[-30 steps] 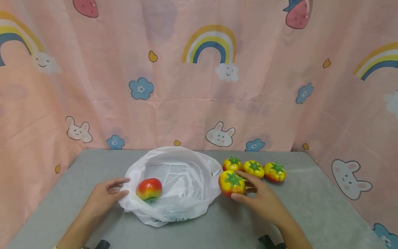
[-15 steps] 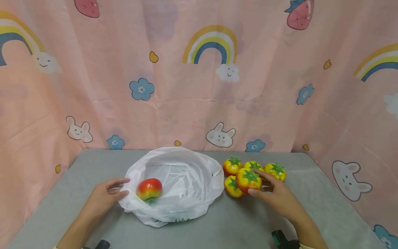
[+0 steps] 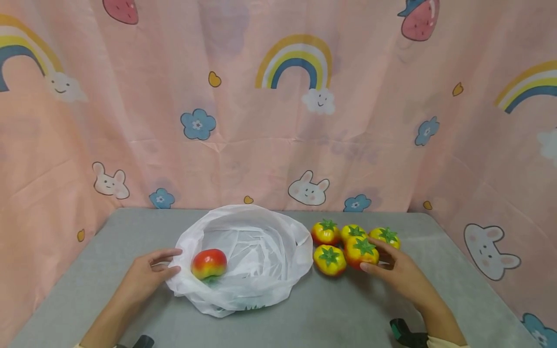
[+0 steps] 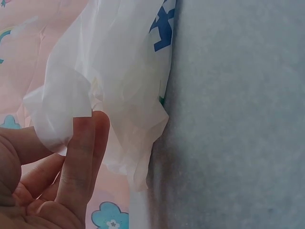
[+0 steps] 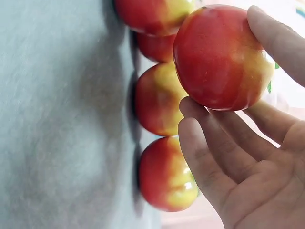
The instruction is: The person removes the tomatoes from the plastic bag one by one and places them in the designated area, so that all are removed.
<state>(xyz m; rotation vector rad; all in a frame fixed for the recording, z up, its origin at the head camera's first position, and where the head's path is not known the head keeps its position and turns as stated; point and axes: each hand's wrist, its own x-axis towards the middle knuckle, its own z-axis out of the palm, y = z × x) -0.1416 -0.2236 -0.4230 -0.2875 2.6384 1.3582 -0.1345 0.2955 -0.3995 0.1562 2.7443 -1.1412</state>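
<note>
My left hand (image 3: 150,270) pinches the left rim of a white plastic bag (image 3: 261,251) between thumb and fingers; the left wrist view shows the film in that pinch. Inside the bag's open mouth lies a red-and-yellow tomato (image 3: 209,263), green top downward. My right hand (image 3: 398,270) holds a glossy tomato (image 3: 362,253) between thumb and fingertips. In the right wrist view this held tomato (image 5: 221,57) is raised off the table. Close around it sit a front-left tomato (image 3: 329,261), a back-left one (image 3: 325,233), a middle one (image 3: 352,232) and a right one (image 3: 386,236), leafy tops up.
Everything stands on a grey table (image 3: 304,324). A pink patterned curtain (image 3: 365,159) hangs behind the table and along its sides. Dark wrist straps (image 3: 406,333) show at the bottom of the head view.
My right hand has moved right with its tomato, away from the bag, and slightly lower. That uncovers the front-left tomato, earlier hidden behind it. My left hand and the bag have stayed put.
</note>
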